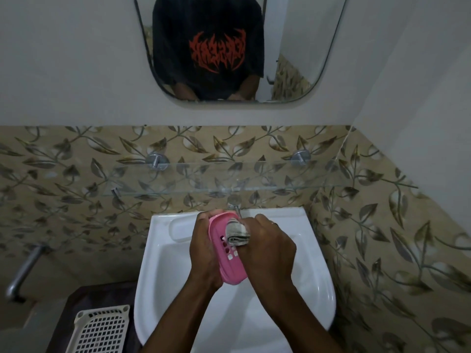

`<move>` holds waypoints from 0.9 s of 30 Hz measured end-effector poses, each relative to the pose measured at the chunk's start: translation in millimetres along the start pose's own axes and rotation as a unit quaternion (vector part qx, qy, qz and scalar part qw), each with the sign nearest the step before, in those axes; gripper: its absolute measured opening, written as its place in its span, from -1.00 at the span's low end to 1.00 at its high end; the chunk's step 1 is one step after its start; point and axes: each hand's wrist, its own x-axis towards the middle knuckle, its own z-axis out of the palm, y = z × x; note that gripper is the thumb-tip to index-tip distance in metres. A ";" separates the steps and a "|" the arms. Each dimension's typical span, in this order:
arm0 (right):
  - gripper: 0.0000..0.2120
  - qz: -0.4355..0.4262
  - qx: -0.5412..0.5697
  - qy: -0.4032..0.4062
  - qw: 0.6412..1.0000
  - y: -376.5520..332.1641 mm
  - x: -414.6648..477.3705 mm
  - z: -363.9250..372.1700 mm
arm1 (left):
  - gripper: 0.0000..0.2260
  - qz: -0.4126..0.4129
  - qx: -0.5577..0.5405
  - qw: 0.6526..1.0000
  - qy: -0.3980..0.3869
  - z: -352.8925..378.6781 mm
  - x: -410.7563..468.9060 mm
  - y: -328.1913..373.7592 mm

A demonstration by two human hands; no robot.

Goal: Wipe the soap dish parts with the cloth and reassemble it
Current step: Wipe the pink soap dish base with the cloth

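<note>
A pink soap dish part (230, 263) with several drain holes is held above the white sink (165, 250), tilted on its long edge. My left hand (204, 250) grips it from the left side. My right hand (270, 250) is closed on a folded grey-white cloth (238, 233) and presses it against the upper half of the pink part. I cannot see any other soap dish part; the hands hide what lies behind them.
A metal tap (235, 203) sticks out of the tiled wall just behind the hands. A glass shelf (229, 177) hangs above the sink. A white plastic basket (102, 329) sits at the lower left. A mirror (229, 47) shows a person's dark shirt.
</note>
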 end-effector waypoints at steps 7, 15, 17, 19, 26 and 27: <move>-0.67 0.031 -0.019 -0.055 0.998 3.9 -23.4 4.3 | -0.74 0.039 0.009 0.999 0.003 -3.6 2.2 5.3; -0.85 0.074 0.174 -0.065 0.980 2.7 10.1 -6.9 | -0.55 -0.111 -0.064 0.991 -0.026 -9.9 -1.0 2.7; -0.85 0.211 0.334 -0.092 0.914 14.9 4.2 -12.6 | -0.46 -0.141 -0.119 0.982 -0.035 -18.3 3.4 9.6; -0.82 0.365 0.467 -0.100 0.799 25.7 -3.9 -23.0 | -0.31 -0.141 -0.152 0.977 -0.045 -27.1 7.5 11.8; -0.68 0.479 0.646 -0.251 0.538 25.6 -28.6 -38.9 | -0.16 -0.083 -0.130 0.979 -0.131 -31.1 11.1 13.1; -0.69 0.468 0.637 -0.248 0.561 24.2 -29.8 -37.6 | -0.20 -0.062 -0.119 0.981 -0.137 -27.7 10.0 13.6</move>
